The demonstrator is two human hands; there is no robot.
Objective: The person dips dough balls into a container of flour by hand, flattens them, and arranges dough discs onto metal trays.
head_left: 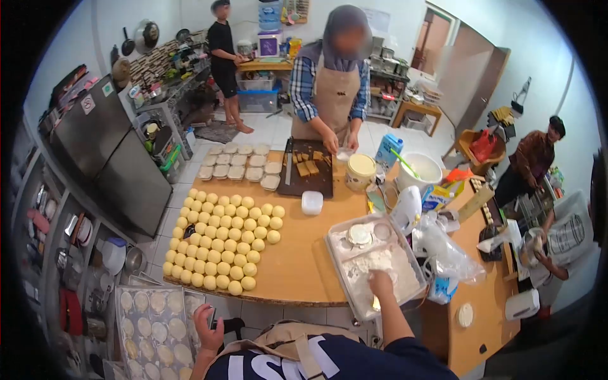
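Note:
My right hand (381,285) reaches down into a white tray (339,269) of flour (379,263). Its fingers look bunched together at the powder, and what they pinch is hidden. Flour-dusted round discs (360,235) lie in the tray's far compartment. Low at the left, my left hand (208,330) is held past the table's near edge, its fingers closed around a thin dark object (213,315) whose kind I cannot make out. Rows of round yellow dough balls (218,244) cover the table's left part, close to that hand.
Across the table (304,272), a person in an apron (335,95) handles a small container beside a dark tray (291,180) of brown slices. Filled tubs (237,159) stand at far left. A tray of pale discs (155,329) is low left. A mixer (406,206) and plastic bag (446,247) crowd the right.

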